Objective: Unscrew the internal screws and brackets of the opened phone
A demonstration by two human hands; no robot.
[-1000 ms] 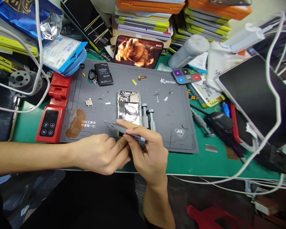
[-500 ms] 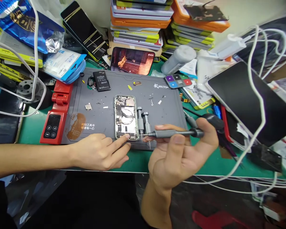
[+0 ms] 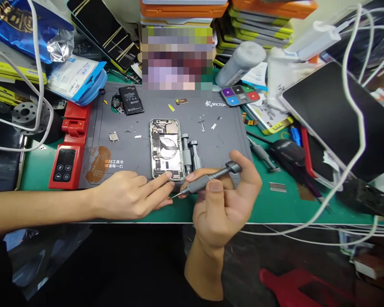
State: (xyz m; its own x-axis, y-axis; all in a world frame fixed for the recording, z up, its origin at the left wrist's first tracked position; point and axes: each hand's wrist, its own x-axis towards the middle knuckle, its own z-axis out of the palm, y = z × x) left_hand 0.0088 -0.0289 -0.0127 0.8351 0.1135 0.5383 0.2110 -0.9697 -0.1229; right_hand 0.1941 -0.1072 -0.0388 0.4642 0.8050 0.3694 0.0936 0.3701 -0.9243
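An opened smartphone [image 3: 176,163] lies face up on the grey mat [image 3: 222,147], its circuit boards and a round coil showing. My left hand [image 3: 131,197] reaches in from the left, fingers stretched out, with a fingertip resting on the phone's lower edge. In my right hand [image 3: 222,209] is a grey screwdriver [image 3: 199,184], gripped by the thumb and fingers, one finger at its end cap. Its thin tip points down-left, close to my left fingertips; whether they touch I cannot tell. Two more screwdrivers, one [image 3: 186,153] and another [image 3: 196,158], lie right of the phone.
A black battery [image 3: 132,101], a metal bracket [image 3: 114,137] and small parts lie on the mat. On the left stands a red device [image 3: 65,166]. Boxes [image 3: 262,30], a grey bottle [image 3: 241,64] and a dark tablet-like panel [image 3: 336,119] line the back and right. A white cable [image 3: 355,166] hangs at right.
My right hand has moved left with the screwdriver, now tilted with its tip lower, near my left fingertips. My left fingers stay on the phone. The whole view has shifted slightly.
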